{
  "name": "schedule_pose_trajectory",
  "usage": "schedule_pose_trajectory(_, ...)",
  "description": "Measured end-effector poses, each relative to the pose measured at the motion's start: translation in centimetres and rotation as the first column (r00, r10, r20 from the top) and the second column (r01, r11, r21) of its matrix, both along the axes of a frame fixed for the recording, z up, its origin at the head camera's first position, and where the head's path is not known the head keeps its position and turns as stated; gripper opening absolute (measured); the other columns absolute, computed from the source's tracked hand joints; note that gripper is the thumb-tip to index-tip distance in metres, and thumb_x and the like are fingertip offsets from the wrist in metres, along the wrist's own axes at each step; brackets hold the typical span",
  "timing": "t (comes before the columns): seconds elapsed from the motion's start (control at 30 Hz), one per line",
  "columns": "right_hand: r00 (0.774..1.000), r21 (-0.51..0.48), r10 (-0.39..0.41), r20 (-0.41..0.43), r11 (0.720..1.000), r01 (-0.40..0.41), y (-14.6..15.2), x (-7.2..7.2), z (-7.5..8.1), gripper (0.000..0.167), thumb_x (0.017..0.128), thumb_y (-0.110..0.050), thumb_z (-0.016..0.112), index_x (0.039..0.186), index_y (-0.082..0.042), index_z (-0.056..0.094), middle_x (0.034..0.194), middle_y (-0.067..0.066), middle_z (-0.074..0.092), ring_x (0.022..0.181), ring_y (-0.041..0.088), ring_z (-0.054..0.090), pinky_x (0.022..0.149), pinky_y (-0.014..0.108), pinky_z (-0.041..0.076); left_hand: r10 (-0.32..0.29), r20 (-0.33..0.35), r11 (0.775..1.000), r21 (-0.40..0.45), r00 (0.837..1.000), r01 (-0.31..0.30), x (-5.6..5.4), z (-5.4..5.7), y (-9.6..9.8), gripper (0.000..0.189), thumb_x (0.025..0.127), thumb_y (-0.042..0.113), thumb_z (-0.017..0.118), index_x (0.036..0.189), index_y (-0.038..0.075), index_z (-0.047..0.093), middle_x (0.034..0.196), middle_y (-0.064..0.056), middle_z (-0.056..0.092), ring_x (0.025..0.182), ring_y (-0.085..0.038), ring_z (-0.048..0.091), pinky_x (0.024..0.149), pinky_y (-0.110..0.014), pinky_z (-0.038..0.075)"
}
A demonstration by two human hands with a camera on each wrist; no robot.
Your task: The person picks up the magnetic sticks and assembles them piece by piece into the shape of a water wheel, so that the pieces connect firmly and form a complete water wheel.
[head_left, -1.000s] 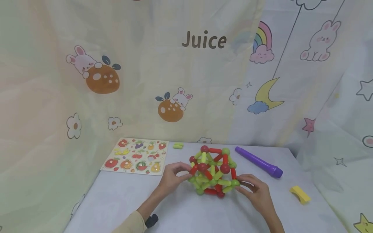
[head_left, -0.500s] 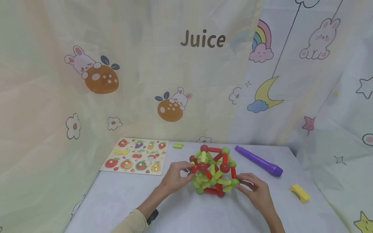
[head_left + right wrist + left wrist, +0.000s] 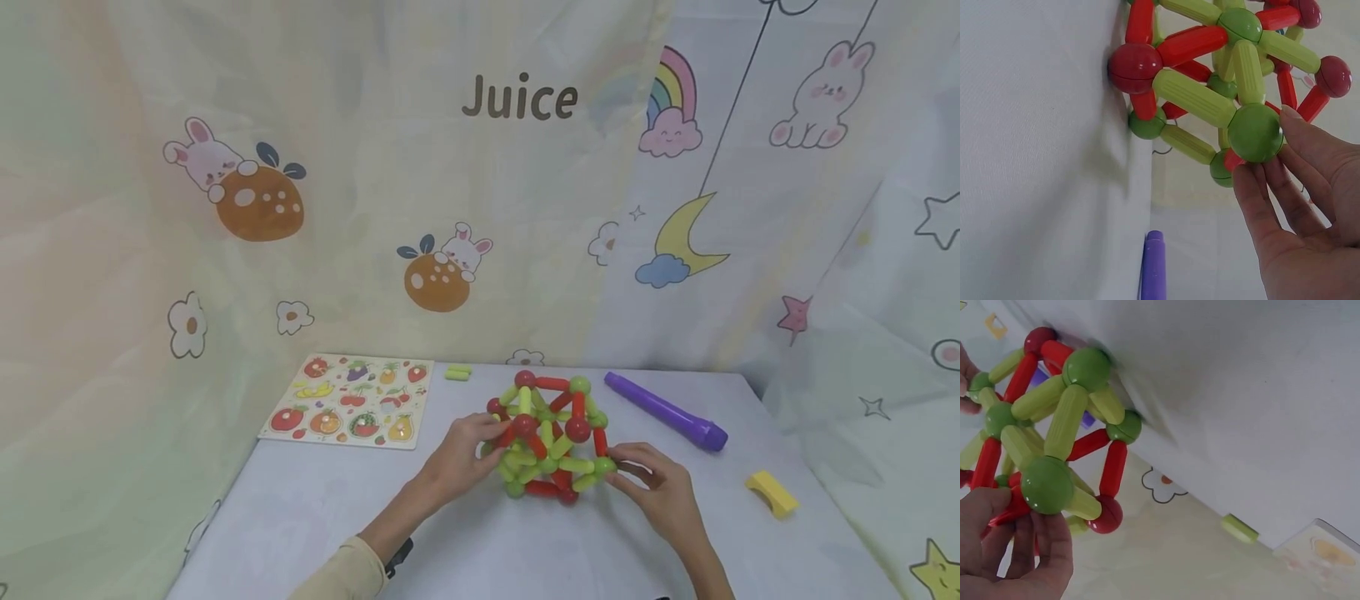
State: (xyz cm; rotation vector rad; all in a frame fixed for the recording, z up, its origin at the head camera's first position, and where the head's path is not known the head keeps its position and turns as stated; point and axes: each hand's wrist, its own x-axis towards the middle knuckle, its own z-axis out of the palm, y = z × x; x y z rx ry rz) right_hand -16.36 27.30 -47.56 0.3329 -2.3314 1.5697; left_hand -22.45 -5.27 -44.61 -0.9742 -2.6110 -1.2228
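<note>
A cage-like structure of magnetic rods and balls [image 3: 550, 463], in red, dark red and two greens, stands on the table between both hands. My left hand [image 3: 457, 457] is at its left side. In the left wrist view, thumb and fingers of that hand [image 3: 1025, 562] pinch a red rod [image 3: 1015, 503] close behind a green ball [image 3: 1048, 485]. On the opposite side my right hand [image 3: 662, 493] holds a lower corner. The right wrist view has its thumb and fingertips gripping a green ball [image 3: 1255, 132], with several rods joined to it.
Behind on the left lies a fruit puzzle board [image 3: 411, 408]. Two loose light-green rods [image 3: 457, 375] are beside it. A purple toy microphone [image 3: 663, 410] lies at the back right, and a yellow arch block [image 3: 772, 494] nearer the right edge. A printed curtain [image 3: 525, 208] backs the table.
My left hand has shifted right and slightly up along the structure's left side, its fingers now farther over the red rod. The right hand and the structure stay nearly in place.
</note>
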Motion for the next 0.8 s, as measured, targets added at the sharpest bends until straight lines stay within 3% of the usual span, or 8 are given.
schedule_pose_trajectory(0.4,1.0,0.0,0.01,-0.003,1.0,-0.01,0.0,-0.1,-0.1,0.038,0.084,0.011,0.085,0.12,0.003,0.077,0.115,0.02,0.075,0.106,0.006,0.073,0.094,0.026,0.06,-0.036,0.024,0.998,-0.043,0.999,0.037,-0.3,0.5,-0.1,0.046,0.098,0.003,0.078,0.142,0.0,0.068,0.129,-0.01,0.074,0.114,-0.017,0.069,0.094,-0.029,0.062)
schedule_pose_trajectory(0.57,1.0,0.002,0.007,0.0,1.0,-0.007,0.1,-0.2,-0.1,0.039,0.084,0.01,0.086,0.12,0.002,0.078,0.115,0.018,0.076,0.107,0.006,0.073,0.094,0.027,0.06,-0.06,0.068,0.998,-0.002,0.996,0.06,-0.9,0.6,-1.1,0.042,0.099,0.008,0.078,0.141,0.006,0.071,0.125,-0.005,0.076,0.11,-0.016,0.07,0.094,-0.03,0.062)
schedule_pose_trajectory(0.7,1.0,0.017,0.006,-0.001,1.0,-0.006,0.2,-0.1,-0.2,0.038,0.085,0.008,0.086,0.121,0.001,0.077,0.115,0.018,0.076,0.107,0.007,0.073,0.094,0.026,0.06,-0.102,0.195,0.985,0.157,0.975,0.071,-3.4,0.0,-3.1,0.034,0.101,0.009,0.076,0.135,0.008,0.075,0.125,-0.005,0.078,0.114,-0.02,0.074,0.098,-0.034,0.061)
schedule_pose_trajectory(0.8,1.0,0.022,0.0,-0.014,1.0,0.0,0.4,0.1,-0.3,0.038,0.084,0.008,0.086,0.12,0.002,0.077,0.115,0.019,0.076,0.106,0.009,0.074,0.093,0.025,0.06,-0.06,0.243,0.972,0.234,0.968,0.001,-6.4,-0.7,-4.6,0.027,0.101,0.006,0.076,0.128,0.005,0.078,0.124,-0.009,0.079,0.115,-0.024,0.075,0.097,-0.034,0.061)
